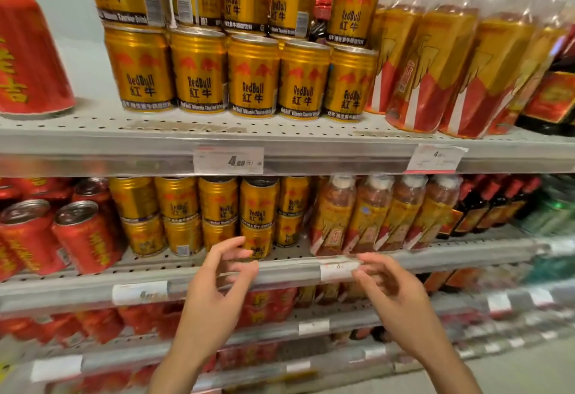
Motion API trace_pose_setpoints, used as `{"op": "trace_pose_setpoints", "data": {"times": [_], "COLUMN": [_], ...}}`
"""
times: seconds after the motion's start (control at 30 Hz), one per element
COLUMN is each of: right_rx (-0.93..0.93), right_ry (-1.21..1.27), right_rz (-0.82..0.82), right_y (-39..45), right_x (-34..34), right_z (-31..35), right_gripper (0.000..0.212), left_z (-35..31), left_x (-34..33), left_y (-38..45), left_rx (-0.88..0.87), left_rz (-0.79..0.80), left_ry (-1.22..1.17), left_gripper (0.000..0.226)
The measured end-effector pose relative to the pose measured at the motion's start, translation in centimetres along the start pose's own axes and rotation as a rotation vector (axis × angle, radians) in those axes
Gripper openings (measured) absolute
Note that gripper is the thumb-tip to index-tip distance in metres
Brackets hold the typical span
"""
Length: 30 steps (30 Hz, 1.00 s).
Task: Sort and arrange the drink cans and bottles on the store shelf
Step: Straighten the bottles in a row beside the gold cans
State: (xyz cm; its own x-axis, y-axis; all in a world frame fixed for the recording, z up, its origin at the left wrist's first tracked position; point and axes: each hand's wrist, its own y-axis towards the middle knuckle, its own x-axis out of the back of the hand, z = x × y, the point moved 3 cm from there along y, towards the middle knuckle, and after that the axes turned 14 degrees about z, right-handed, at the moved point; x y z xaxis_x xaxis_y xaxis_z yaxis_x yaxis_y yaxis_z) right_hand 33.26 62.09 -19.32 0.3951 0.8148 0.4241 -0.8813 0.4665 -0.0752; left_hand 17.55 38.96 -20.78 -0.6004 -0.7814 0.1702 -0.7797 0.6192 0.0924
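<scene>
While both hands hover empty before the middle shelf, the left hand and right hand keep their fingers loosely curled and apart. Gold cans reading "RedBull" stand upright in two-high stacks, labels facing out; one price tag reads "4.00".

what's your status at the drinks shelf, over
Left hand and right hand both open, empty, in front of the middle shelf edge. Gold cans stacked, untouched. Nothing in the way.
</scene>
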Motion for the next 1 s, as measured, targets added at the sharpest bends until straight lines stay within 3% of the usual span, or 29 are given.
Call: {"op": "trace_pose_setpoints", "data": {"times": [0.2, 0.57, 0.83, 1.0], "right_rx": [0.013, 0.192, 0.262, 0.378], "right_ry": [0.021, -0.001, 0.001, -0.001], "right_rz": [-0.028, 0.120, 0.130, 0.026], "right_y": [0.1, 2.2, 3.6, 3.3], "right_x": [4.8, 18.1, 22.5, 23.9], "right_z": [-2.3, -4.9, -4.6, -1.6], "right_gripper": [0.018, 0.014, 0.015, 0.013], "left_z": [-2.1, -7.5, -11.1, -14.6], "left_x": [-6.2, -20.4, -22.9, -21.8], "left_y": [1.5, 3.5, 3.7, 4.5], "left_rx": [-0.003, -0.051, -0.107, -0.290], "left_rz": [0.060, -0.026, -0.117, -0.195], "left_ry": [0.033, 0.052, 0.069, 0.120], "left_gripper": [0.034, 0.030, 0.030, 0.027]}}
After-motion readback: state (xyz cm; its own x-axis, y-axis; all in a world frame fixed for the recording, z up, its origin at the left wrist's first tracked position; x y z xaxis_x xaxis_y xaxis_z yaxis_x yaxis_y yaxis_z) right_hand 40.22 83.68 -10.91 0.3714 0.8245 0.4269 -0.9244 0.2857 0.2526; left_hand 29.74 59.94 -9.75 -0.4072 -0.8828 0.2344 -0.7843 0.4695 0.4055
